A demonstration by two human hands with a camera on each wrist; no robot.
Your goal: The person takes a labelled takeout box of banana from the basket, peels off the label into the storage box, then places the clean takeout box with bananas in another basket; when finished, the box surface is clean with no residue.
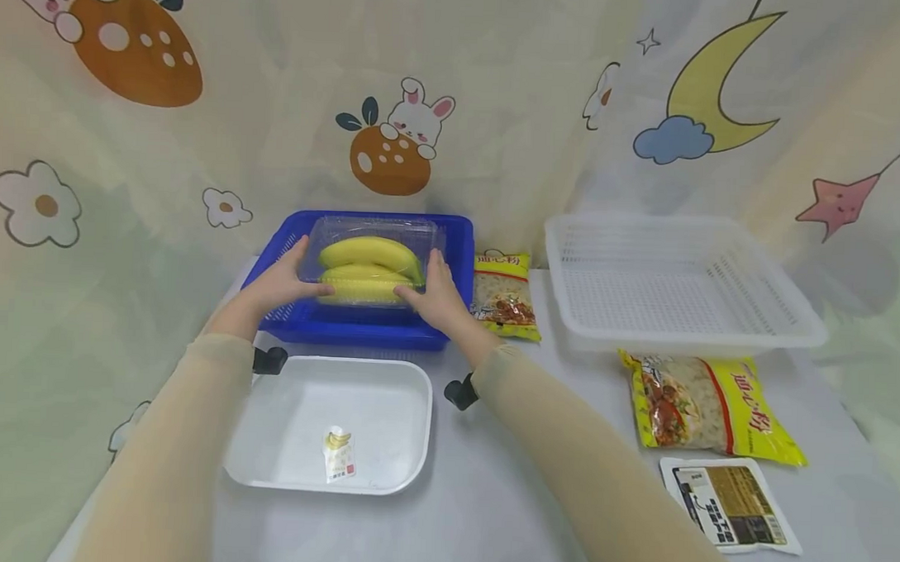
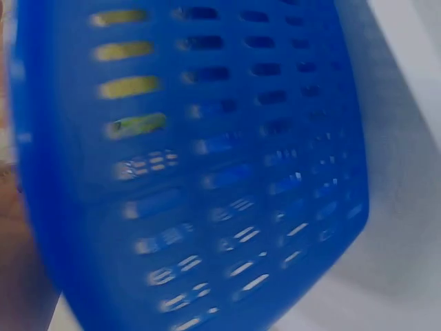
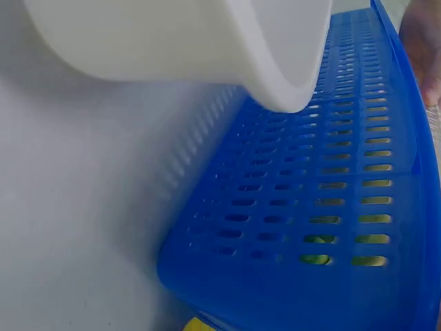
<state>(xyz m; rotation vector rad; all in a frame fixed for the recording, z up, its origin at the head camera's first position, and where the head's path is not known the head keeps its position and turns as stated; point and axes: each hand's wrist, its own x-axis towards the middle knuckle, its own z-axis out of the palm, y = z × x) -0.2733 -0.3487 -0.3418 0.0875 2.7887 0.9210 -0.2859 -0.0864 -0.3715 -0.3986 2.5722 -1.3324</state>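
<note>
A clear plastic box with yellow bananas inside sits over the blue basket, overlapping it in the head view. My left hand holds the box's left side, thumb across the front. On the opposite side my right hand grips it likewise, fingers along the side and thumb in front. Through the basket's slots both wrist views show bits of yellow. At the left wrist view's left edge only part of the left hand appears; the basket wall hides the rest.
Nearest me stands a white tray bearing a banana sticker. One yellow macaroni bag lies right of the basket. Farther right are a white perforated basket, another macaroni bag and a white flat packet. Printed cloth hangs behind.
</note>
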